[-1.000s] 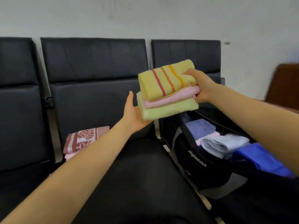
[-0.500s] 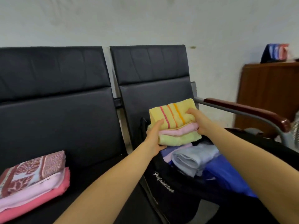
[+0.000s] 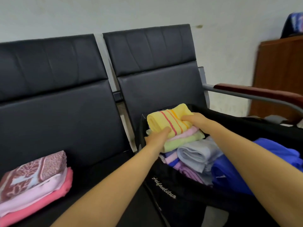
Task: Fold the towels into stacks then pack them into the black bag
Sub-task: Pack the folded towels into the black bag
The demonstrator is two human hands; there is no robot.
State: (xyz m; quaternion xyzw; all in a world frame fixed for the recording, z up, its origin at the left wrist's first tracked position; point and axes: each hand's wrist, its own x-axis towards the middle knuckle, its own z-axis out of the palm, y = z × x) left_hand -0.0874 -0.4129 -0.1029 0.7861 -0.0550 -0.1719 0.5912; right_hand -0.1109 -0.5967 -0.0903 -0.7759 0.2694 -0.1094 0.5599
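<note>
— What are the hands doing?

— Both arms reach forward over the open black bag, which sits on the right-hand seat. Between them is a stack of three folded towels: yellow with red and orange stripes on top, pink in the middle, green at the bottom.

— And the grip?

— The left hand clasps the stack's near left corner, fingers curled against the yellow towel and the layers under it. The right hand grips the right side, thumb on top of the yellow towel, fingers tucked out of sight beneath.

— Where is the stack, exactly?

— At the far end of the bag, inside its rim, resting on or just above the towels already packed. Whether it touches them, I cannot tell.

— What else is in there?

— A pale blue roll, lilac and pink folds, and a bright blue cloth under the right forearm.

— Anything on the other seat?

— A second stack near its left edge: a patterned maroon towel over pale pink, over deeper pink.
</note>
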